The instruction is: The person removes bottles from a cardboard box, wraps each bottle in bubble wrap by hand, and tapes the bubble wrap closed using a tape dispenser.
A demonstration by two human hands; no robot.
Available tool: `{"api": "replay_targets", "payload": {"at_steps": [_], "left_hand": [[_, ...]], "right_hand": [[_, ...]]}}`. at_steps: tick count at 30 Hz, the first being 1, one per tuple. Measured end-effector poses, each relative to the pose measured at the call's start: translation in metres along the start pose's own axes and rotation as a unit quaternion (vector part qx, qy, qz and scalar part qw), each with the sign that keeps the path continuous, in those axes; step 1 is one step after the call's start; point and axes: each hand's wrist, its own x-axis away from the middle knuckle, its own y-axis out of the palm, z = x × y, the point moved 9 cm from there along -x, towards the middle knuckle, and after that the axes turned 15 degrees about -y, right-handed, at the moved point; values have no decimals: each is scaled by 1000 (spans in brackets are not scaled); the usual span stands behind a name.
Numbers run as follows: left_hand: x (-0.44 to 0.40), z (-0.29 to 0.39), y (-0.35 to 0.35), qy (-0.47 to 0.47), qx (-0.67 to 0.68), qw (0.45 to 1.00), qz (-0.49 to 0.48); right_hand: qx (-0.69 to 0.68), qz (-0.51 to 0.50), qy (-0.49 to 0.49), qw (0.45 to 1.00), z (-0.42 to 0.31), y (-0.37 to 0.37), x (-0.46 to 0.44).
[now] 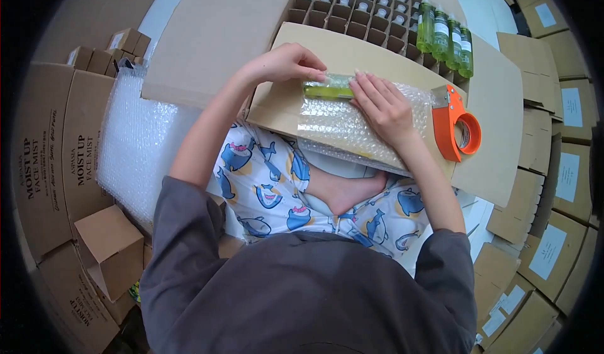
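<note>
Head view: green bottle [327,93] lies at far edge of bubble wrap sheet [340,122], partly under film. Left hand [289,62] at sheet's far left corner, fingers curled, thumb by bottle's end; cannot tell if pinching. Right hand [382,110] on sheet, fingers extended, tips over bottle's other end. Bottle probably smooth, light, apt to roll; best held around middle. Sheet looks soft, springy. Beyond sheet: divided carton [338,23], white-topped bottles [344,1] in cells, four green bottles [441,37] at its right side.
</note>
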Motion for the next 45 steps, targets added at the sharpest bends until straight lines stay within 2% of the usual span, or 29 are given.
{"api": "replay_targets", "payload": {"at_steps": [6,9,14,17,20,21,24,25,26,29,32,36,45], "left_hand": [[4,10,17,-28,-97,989,-104],[9,23,21,48,-129,988,-73],[20,25,24,92,-135,986,-34],[32,29,21,152,-141,976,61],[40,25,23,161,-122,975,93],[42,25,23,166,-112,974,108],[48,24,25,174,-116,968,139],[51,25,24,177,-119,964,157],[52,23,26,179,-120,964,156],[64,24,26,228,-143,932,243],[67,25,30,267,-156,919,245],[71,27,34,324,-195,893,243],[78,36,40,380,-301,856,183]], "right_hand": [[39,-29,-69,996,-9,-1,2],[25,-29,-95,995,-13,-5,6],[35,-31,-115,992,-17,-7,10],[35,-40,-124,991,-22,-13,9],[-108,-41,-9,993,-13,-23,1],[-108,-42,-6,993,-9,-26,-1],[-157,-72,136,976,30,-18,0],[-157,-72,138,975,34,-16,1],[-189,-91,121,970,37,-8,5],[-255,-132,79,955,39,8,16],[-147,-48,-27,988,26,-5,17],[-60,-45,-85,993,15,-8,23],[-36,-63,-78,994,11,-11,28]]}}
